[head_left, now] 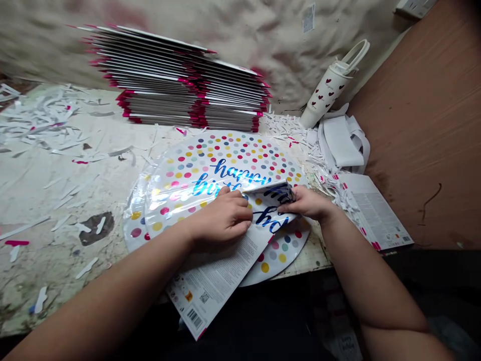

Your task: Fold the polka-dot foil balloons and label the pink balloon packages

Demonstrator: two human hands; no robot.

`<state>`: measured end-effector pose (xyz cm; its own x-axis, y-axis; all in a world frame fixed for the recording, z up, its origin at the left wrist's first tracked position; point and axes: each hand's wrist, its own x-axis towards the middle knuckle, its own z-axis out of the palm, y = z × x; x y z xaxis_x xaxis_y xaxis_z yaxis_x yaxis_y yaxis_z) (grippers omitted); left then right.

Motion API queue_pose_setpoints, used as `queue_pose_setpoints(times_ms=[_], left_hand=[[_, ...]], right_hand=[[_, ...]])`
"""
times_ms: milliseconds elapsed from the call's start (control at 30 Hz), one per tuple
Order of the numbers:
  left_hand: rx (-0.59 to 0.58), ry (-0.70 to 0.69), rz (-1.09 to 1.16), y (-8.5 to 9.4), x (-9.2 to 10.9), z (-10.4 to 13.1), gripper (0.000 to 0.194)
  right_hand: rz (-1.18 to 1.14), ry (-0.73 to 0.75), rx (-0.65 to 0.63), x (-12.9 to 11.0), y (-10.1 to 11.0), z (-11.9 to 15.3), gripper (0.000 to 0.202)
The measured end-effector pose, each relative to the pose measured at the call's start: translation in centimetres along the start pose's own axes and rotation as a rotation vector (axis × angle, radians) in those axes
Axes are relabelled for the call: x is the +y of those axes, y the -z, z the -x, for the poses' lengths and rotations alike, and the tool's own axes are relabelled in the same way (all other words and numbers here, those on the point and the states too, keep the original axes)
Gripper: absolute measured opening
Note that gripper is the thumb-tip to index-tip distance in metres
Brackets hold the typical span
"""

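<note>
Round white foil balloons [180,173] with coloured dots and blue "happy birthday" lettering lie flat and overlapping in front of me. The top one is partly folded over a printed cardboard sleeve [225,276], which lies slanted with its barcode corner past the table edge. My left hand [231,214] presses on the folded foil with its fingers curled. At the fold's right end, my right hand [304,201] pinches the balloon's rolled edge between thumb and fingers. My left palm and part of the sleeve under the foil are hidden.
Tall stacks of pink-edged card sleeves [191,82] stand at the back. A white tumbler [326,95] with hearts leans behind a white paper strip roll [341,140]. Another printed sleeve [376,215] lies at the right, by the brown board [424,135]. Paper scraps [52,118] litter the table.
</note>
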<state>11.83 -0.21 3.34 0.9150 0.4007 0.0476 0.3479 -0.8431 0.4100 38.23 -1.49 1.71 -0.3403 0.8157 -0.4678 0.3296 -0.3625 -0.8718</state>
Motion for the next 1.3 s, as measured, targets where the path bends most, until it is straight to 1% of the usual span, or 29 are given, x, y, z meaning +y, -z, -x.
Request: queue_pose_setpoints(times_ms=[67,100,133,233,267,367,400,467,533,567,633,700,767,833,900,967,1000,1033,1067,1100,1133,1167,1200,1233,1267,1300], left_hand=[[0.024,-0.007,-0.06,-0.2,0.3,-0.1,0.019],[0.029,-0.018,-0.089,-0.2,0.5,-0.1,0.016],[0.031,-0.029,-0.115,-0.2,0.7,-0.1,0.015],[0.031,-0.044,-0.166,-0.1,1.2,0.0,0.014],[0.033,-0.043,-0.173,0.0,1.3,0.0,0.014],[0.03,-0.048,-0.184,0.1,1.6,0.1,0.013],[0.03,-0.049,-0.186,0.1,1.6,0.2,0.013],[0.038,-0.037,-0.189,0.1,1.5,0.3,0.011],[0.046,-0.017,-0.197,0.2,1.3,0.3,0.011],[0.05,-0.008,-0.205,0.3,1.2,0.4,0.012],[0.056,0.003,-0.223,0.4,1.1,0.4,0.014],[0.066,0.002,-0.234,0.7,1.1,0.4,0.015],[0.077,0.0,-0.245,0.9,1.3,0.2,0.015],[0.082,-0.003,-0.26,1.1,1.6,0.0,0.015],[0.073,-0.014,-0.275,1.2,1.9,-0.1,0.014],[0.076,-0.015,-0.298,1.5,2.0,0.0,0.014],[0.092,-0.003,-0.321,1.7,2.1,0.2,0.014],[0.123,0.02,-0.349,2.0,2.1,0.4,0.015],[0.173,0.047,-0.382,2.4,2.3,0.7,0.014],[0.236,0.077,-0.416,2.9,2.5,1.0,0.014],[0.308,0.106,-0.449,3.3,2.8,1.3,0.013],[0.389,0.131,-0.478,3.8,3.2,1.6,0.012],[0.471,0.153,-0.502,4.2,3.6,1.9,0.01],[0.566,0.176,-0.522,4.6,4.1,2.1,0.007],[0.673,0.211,-0.532,4.9,4.5,2.3,0.006],[0.786,0.258,-0.518,5.0,4.8,2.5,0.009]], right_hand=[[-0.051,-0.066,-0.084,0.1,0.3,0.0,0.03],[-0.068,-0.083,-0.09,0.0,0.3,0.0,0.033],[-0.083,-0.079,-0.064,-0.2,0.2,-0.1,0.035],[-0.143,-0.022,0.075,-1.5,-0.7,-0.5,0.036],[-0.161,-0.023,0.084,-2.0,-1.1,-0.7,0.035],[-0.193,-0.073,0.022,-3.0,-2.5,-1.2,0.03],[-0.195,-0.065,0.04,-3.2,-2.9,-1.3,0.028],[-0.165,0.0,0.175,-3.4,-3.7,-1.5,0.023],[-0.062,0.085,0.314,-3.4,-4.3,-1.5,0.016],[-0.009,0.126,0.357,-3.4,-4.5,-1.4,0.014],[0.009,0.181,0.393,-3.6,-4.5,-1.1,0.018],[-0.087,0.194,0.408,-3.9,-4.4,-0.9,0.025],[-0.167,0.168,0.38,-4.5,-4.4,-0.9,0.024],[-0.135,0.163,0.295,-5.1,-4.9,-1.1,0.015],[-0.008,0.154,0.16,-5.9,-5.5,-1.1,0.004],[0.178,0.145,-0.014,-6.5,-5.8,-0.8,0.012],[0.264,0.169,-0.074,-6.8,-5.7,-0.3,0.015],[0.325,0.219,-0.076,-7.1,-5.6,0.2,0.017],[0.347,0.297,0.003,-7.2,-5.5,0.9,0.016],[0.329,0.386,0.138,-7.3,-5.4,1.6,0.017],[0.275,0.466,0.275,-7.3,-5.4,2.3,0.025],[0.193,0.524,0.374,-7.2,-5.5,2.9,0.037],[0.1,0.564,0.401,-7.0,-5.8,3.4,0.046],[0.006,0.591,0.363,-6.8,-6.2,3.8,0.049],[-0.079,0.612,0.299,-6.6,-6.7,4.0,0.045],[-0.149,0.631,0.252,-6.4,-7.2,4.0,0.036]])
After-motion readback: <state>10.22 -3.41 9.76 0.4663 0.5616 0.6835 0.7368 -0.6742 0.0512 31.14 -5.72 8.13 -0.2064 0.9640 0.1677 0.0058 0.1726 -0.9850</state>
